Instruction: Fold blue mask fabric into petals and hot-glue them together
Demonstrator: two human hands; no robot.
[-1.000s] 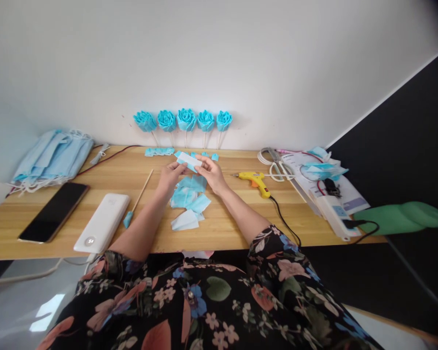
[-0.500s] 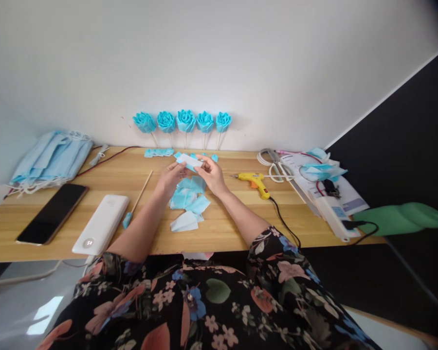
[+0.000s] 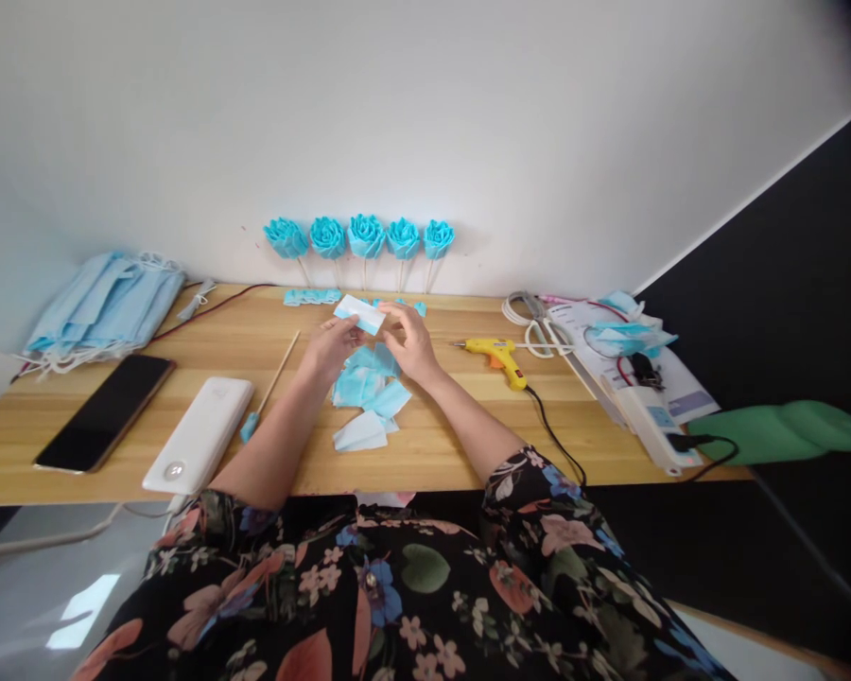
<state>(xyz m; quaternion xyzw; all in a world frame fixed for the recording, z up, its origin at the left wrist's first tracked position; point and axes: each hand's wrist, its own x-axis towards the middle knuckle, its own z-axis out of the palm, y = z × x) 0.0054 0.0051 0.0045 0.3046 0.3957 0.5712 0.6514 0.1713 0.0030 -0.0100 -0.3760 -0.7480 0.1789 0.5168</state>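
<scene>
Both of my hands hold one small blue and white strip of mask fabric (image 3: 358, 313) above the wooden table (image 3: 440, 445). My left hand (image 3: 333, 342) pinches its left end and my right hand (image 3: 409, 339) pinches its right end. Just below my hands lies a pile of cut blue fabric pieces (image 3: 369, 392). A wooden stick with a blue tip (image 3: 268, 390) lies to the left of my left forearm.
Several finished blue fabric roses (image 3: 360, 236) lean on the wall behind. A yellow glue gun (image 3: 497, 357) with its cord lies right of my hands. A white power bank (image 3: 199, 435), a phone (image 3: 105, 411) and stacked face masks (image 3: 103, 307) are at left; scissors (image 3: 539, 331), papers and a power strip (image 3: 649, 421) at right.
My hands have stayed in place and worked the strip a little between the fingers; its tilt has changed slightly. The view has shifted a touch.
</scene>
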